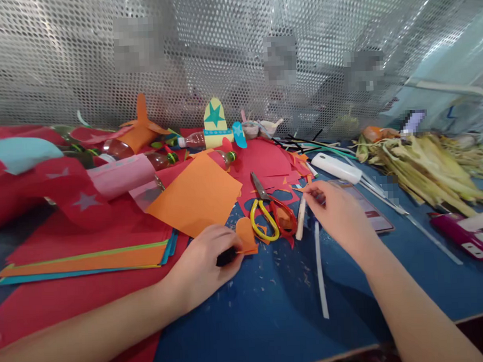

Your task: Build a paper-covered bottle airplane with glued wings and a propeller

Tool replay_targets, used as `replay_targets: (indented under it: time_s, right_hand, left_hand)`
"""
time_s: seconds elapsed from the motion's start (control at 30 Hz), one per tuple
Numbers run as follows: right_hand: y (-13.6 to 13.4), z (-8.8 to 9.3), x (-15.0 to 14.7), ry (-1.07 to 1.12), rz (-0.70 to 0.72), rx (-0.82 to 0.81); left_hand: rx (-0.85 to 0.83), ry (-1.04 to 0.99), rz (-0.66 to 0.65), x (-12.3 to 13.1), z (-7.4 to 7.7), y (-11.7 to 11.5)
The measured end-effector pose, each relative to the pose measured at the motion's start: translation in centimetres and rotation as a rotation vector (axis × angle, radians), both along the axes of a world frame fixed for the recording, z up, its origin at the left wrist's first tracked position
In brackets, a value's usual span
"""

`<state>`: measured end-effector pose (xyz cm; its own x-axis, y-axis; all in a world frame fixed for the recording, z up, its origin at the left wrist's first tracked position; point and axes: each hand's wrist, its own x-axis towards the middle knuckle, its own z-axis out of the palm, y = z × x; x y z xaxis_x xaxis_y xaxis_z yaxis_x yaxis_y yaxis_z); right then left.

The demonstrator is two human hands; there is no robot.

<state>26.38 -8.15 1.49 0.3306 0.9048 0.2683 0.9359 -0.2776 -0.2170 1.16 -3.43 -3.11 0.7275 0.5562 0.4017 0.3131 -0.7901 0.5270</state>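
Note:
My left hand (211, 262) is closed on a small orange paper piece (246, 233) with a rounded end, just above the blue table. My right hand (339, 211) has thumb and fingertips pinched together at a thin orange paper scrap (298, 189). Between my hands lie scissors (261, 188) with one yellow and one red handle, their blades pointing away from me. A whitish stick (301, 219) lies beside the red handle. Under my right hand, a narrow white strip (320, 271) rests on the table. A large orange sheet (198, 196) lies beyond my left hand.
Stacked coloured paper (88, 259) and red sheets lie at left. Behind are decorated plastic bottles (194, 140) with paper fins. A white power strip (337, 167) with cable, dried husks (437, 167) and a magenta-and-white object (468, 235) are at right. Perforated metal mesh (227, 48) stands behind.

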Motion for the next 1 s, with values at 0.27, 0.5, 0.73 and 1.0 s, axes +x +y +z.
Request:
replay_targets:
  time_s: [0.27, 0.5, 0.73, 1.0]
  right_hand:
    - [-0.7, 0.7, 2.9, -0.155, -0.071, -0.225]
    - [-1.7, 0.4, 3.3, -0.269, 0.007, -0.445]
    - [-1.1, 0.1, 3.1, -0.28, -0.018, -0.49]
    - [-4.2, -0.6, 3.8, -0.184, -0.032, -0.347]
  left_hand:
    - [-0.119, 0.042, 0.017, 0.2, 0.1, 0.2]
    - [-0.074, 0.011, 0.032, 0.2, 0.4, 0.2]
    - [-0.065, 0.027, 0.046, 0.2, 0.8, 0.2]
    - [-0.07, 0.079, 0.059, 0.2, 0.6, 0.3]
